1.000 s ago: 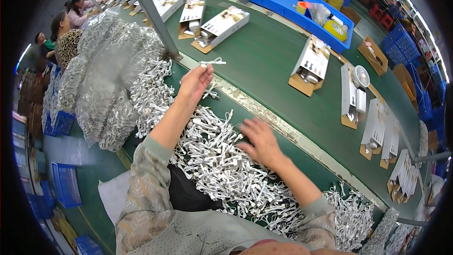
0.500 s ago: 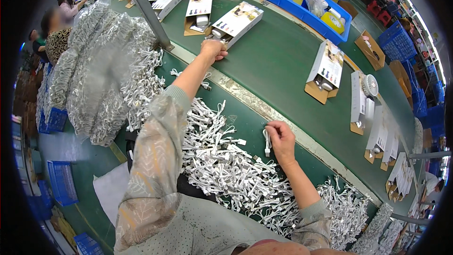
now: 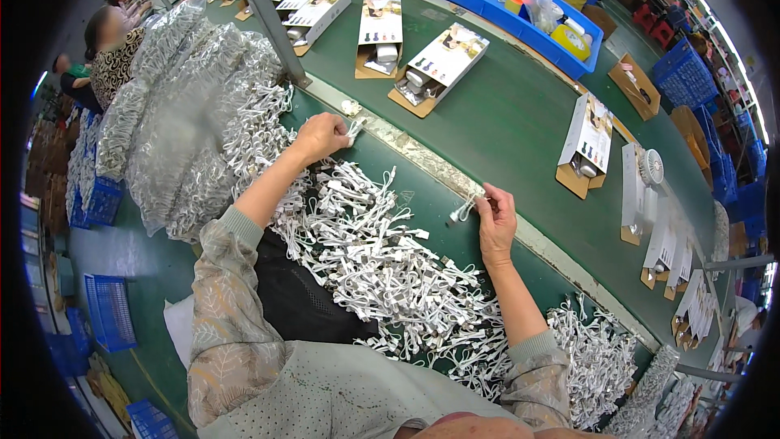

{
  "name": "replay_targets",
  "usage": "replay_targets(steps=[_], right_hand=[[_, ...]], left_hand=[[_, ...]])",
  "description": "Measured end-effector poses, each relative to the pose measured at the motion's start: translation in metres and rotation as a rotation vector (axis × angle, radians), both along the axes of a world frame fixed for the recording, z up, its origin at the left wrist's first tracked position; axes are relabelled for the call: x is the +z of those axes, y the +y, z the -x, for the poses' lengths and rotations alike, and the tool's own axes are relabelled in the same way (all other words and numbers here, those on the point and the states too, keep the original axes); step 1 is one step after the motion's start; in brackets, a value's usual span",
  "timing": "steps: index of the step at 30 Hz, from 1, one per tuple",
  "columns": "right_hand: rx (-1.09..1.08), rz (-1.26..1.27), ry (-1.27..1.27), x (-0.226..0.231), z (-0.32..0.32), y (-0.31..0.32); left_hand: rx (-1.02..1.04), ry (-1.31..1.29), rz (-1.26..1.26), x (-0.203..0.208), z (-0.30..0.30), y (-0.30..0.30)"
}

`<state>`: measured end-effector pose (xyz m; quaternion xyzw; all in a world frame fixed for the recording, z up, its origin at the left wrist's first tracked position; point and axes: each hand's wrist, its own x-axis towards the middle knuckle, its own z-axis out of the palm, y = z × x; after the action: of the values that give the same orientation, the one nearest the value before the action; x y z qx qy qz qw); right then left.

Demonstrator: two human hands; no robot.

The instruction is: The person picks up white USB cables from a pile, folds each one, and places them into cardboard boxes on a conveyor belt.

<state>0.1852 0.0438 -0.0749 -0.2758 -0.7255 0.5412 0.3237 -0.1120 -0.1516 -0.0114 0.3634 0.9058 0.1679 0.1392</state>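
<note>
Head view: we are working at a bench (image 3: 431, 210) beside a green belt (image 3: 487, 126), with a worn rail (image 3: 410, 147) running between the two.

Grip state. Our left hand (image 3: 322, 137) is closing its thumb and fingers together, apparently pinching a white cable (image 3: 354, 131) at the fingertips, just short of the rail. Our right hand (image 3: 497, 224) is pinching a second, looped cable (image 3: 464, 211) between thumb and forefinger, above the bench edge near the rail. Neither cable is sitting in a box.

Supply. A large pile (image 3: 390, 256) of loose white cables is lying on the bench between our forearms. Clear-wrapped bundles (image 3: 187, 106) are standing to the left.

Boxes. On the belt, the nearest box (image 3: 447, 59) is lying beyond our left hand, its near end open, its flap down and white parts showing inside. Another box (image 3: 380, 26) is lying just left of it, also open. A third box (image 3: 588, 140) is lying farther right.

Progress. We are judging the work to be cable insertion, one cable per box. Both cables are picked; insertion is remaining. We are unable to tell whether any box is already containing a cable. Judging by the pile, much is remaining.
</note>
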Motion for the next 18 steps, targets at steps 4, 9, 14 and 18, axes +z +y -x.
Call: replay_targets(steps=[4, 9, 14, 18], right_hand=[[-0.017, -0.093, -0.030, 0.002, 0.002, -0.004], [-0.035, -0.133, -0.036, 0.005, 0.002, -0.004], [-0.031, -0.064, -0.055, 0.008, -0.004, -0.005], [-0.023, -0.146, -0.016, 0.007, 0.004, -0.010]], left_hand=[[0.089, -0.005, -0.124, -0.009, 0.011, 0.041], [0.153, -0.226, -0.190, -0.022, 0.014, 0.082], [0.345, -0.019, -0.172, -0.034, 0.020, 0.136], [0.447, 0.070, -0.352, -0.058, 0.025, 0.154]])
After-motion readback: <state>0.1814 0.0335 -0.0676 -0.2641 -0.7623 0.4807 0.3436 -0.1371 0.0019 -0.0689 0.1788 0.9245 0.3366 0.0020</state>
